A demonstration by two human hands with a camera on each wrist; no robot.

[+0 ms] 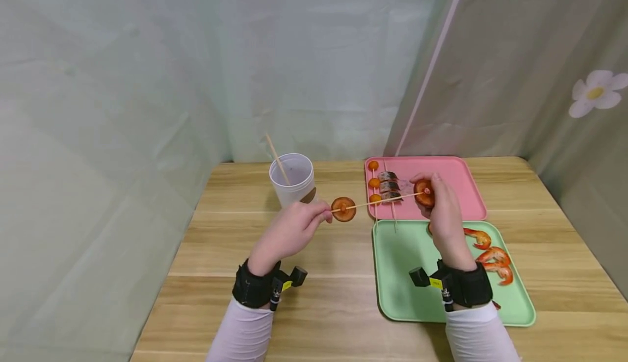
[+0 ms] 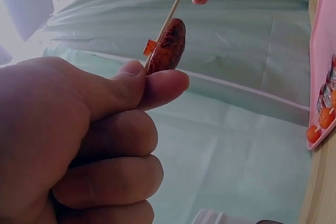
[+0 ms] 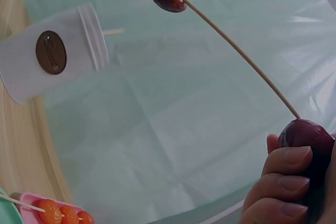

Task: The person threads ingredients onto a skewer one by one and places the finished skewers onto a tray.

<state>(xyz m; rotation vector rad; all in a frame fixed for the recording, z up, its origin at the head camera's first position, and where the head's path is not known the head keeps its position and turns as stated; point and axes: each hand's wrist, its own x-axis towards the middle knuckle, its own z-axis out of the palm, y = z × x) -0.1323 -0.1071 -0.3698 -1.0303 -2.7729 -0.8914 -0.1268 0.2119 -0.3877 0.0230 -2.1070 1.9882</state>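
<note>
My left hand (image 1: 294, 228) pinches a thin wooden skewer (image 1: 375, 202) between thumb and index finger, with its other fingers curled in. A brown mushroom (image 1: 344, 209) is threaded on the skewer right beside those fingertips, its stem side showing in the head view. At the skewer's other end, my right hand (image 1: 447, 217) grips a second brown mushroom (image 1: 424, 192). The skewer's tip meets that mushroom's stem side. In the right wrist view the fingers curl around this mushroom (image 3: 307, 134), and the bare skewer stretches away from it.
A white cup (image 1: 293, 187) with a stick (image 1: 277, 157) stands behind my left hand. On the pink tray (image 1: 466, 187) lie skewers of orange balls (image 1: 375, 183) and dark-skinned fish pieces (image 1: 390, 186). The green tray (image 1: 397, 291) under my right arm holds several shrimp (image 1: 495, 255).
</note>
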